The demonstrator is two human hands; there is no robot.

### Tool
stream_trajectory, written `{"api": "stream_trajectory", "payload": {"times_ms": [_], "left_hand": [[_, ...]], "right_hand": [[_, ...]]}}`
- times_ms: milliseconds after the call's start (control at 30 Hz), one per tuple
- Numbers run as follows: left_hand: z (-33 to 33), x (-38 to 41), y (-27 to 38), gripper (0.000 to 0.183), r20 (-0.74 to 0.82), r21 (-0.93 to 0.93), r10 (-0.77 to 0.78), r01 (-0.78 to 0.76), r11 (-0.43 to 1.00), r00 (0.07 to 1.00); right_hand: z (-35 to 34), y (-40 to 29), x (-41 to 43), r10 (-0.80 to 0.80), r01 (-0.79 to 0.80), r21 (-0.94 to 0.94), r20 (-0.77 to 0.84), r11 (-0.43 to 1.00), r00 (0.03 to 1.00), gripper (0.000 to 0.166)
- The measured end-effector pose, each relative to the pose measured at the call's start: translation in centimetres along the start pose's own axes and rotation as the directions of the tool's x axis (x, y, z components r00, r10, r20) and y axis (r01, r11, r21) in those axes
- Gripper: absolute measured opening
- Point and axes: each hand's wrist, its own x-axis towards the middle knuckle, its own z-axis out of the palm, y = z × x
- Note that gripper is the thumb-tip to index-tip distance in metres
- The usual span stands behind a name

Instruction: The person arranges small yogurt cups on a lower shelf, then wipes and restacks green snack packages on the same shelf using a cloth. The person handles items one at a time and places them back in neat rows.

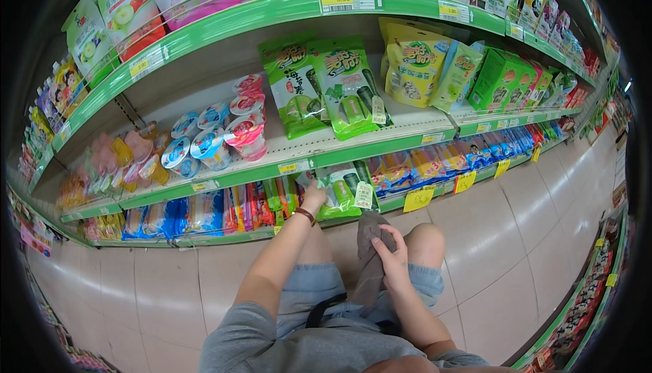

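Observation:
My left hand (314, 196), with a brown band at the wrist, grips the left edge of a green snack bag (340, 196) at the bottom shelf. Its fingers partly cover the bag, which shows dark rolls and a pale tag. In my right hand (395, 258) is a grey-brown cloth (371, 276), bunched at the top and hanging down between my knees. Two similar upright green bags, a left one (293, 98) and a right one (346, 93), stand on the middle shelf above.
The green-edged middle shelf (356, 149) overhangs the bottom one. It bears jelly cups (210, 146) on the left, yellow bags (415, 72) and green boxes (496, 80) on the right. Packs of wrapped sticks (201, 212) fill the bottom shelf. Yellow price cards (418, 198) hang over the tiled floor (489, 251).

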Motion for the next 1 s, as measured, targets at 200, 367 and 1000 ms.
{"api": "stream_trajectory", "payload": {"times_ms": [200, 367, 1000], "left_hand": [[-1.5, 3.3, -1.7, 0.044, -0.042, -0.024, -0.212, 0.211, 0.977, 0.976], [-3.4, 1.9, -1.1, 0.054, -0.095, 0.298, -0.246, 0.263, 0.917, 0.965], [-2.0, 12.5, 19.4, 0.047, -0.069, -0.357, -0.015, -0.011, 0.934, 0.998]], "right_hand": [[0.0, -3.0, 6.2, -0.04, 0.039, 0.018, 0.043, 0.999, 0.998, 0.028], [1.1, -4.6, 13.7, -0.132, 0.13, 0.031, 0.123, 0.991, 0.984, 0.029], [0.0, -0.8, 18.6, -0.11, 0.098, 0.17, 0.062, 0.98, 0.992, 0.027]]}}
